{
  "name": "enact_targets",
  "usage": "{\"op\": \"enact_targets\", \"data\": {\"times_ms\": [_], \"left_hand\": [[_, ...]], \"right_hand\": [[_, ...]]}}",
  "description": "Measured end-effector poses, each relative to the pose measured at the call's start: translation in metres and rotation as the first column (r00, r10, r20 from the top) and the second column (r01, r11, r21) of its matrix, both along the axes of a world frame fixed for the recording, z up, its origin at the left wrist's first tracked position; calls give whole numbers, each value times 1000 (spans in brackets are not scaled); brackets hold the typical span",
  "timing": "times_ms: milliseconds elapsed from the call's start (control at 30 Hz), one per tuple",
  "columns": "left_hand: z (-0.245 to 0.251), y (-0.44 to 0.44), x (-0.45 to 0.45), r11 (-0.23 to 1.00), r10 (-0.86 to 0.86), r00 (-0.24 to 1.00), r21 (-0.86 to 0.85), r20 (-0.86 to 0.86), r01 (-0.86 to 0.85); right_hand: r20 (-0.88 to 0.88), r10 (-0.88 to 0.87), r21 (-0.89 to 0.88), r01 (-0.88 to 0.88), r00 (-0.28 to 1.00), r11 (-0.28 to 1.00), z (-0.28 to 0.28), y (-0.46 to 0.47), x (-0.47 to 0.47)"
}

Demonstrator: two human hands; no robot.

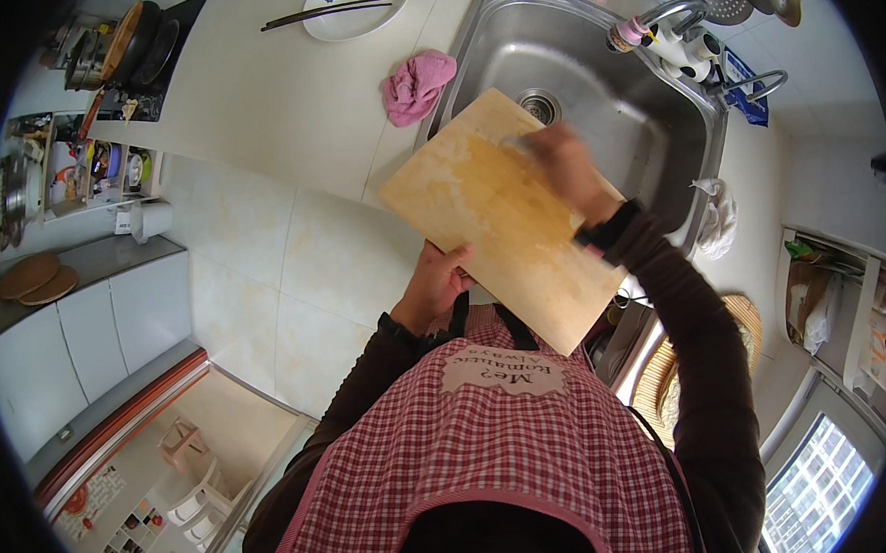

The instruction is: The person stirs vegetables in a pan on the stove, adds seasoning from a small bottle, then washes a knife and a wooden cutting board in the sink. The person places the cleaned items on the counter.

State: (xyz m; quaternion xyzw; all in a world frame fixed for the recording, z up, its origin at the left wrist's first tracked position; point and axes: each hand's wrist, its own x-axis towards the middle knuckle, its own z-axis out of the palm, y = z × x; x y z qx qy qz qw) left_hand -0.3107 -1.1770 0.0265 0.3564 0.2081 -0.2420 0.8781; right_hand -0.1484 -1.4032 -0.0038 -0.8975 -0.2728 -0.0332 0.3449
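A wooden cutting board [477, 207] with darker, wet-looking patches is tilted across the near left edge of the steel sink [590, 66]. My left hand [436, 284] grips its near left edge, thumb on top. Over the board's upper right part, my right hand [565, 169] is blurred; a small greyish thing shows at its fingertips, too unclear to name. The sink's drain [538, 106] lies just beyond the board. A crumpled pink cloth [419, 87] rests on the counter by the sink's left rim.
A white plate [358, 18] with dark chopsticks [328, 12] lies on the counter [290, 74]. The faucet [673, 10] stands at the sink's far right. A whitish cloth or bag [718, 217] hangs on the right rim. Pans [134, 48] stand by the hob at upper left.
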Motion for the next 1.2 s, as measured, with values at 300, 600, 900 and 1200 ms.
{"op": "enact_targets", "data": {"times_ms": [300,600,900,1200], "left_hand": [[1,-2,-2,998,61,998,-26,5,-61],[-3,-4,-5,997,75,992,30,-99,-73],[-6,-1,-6,997,47,995,58,-84,-43],[2,-5,-5,998,37,996,60,-78,-32]], "right_hand": [[-186,-178,-404,90,966,910,-27,-8,60],[-32,358,14,-358,933,934,-9,94,-23],[-121,-52,-150,34,991,988,-4,-38,70],[-239,-113,-426,1,964,905,-9,-83,-33]]}}
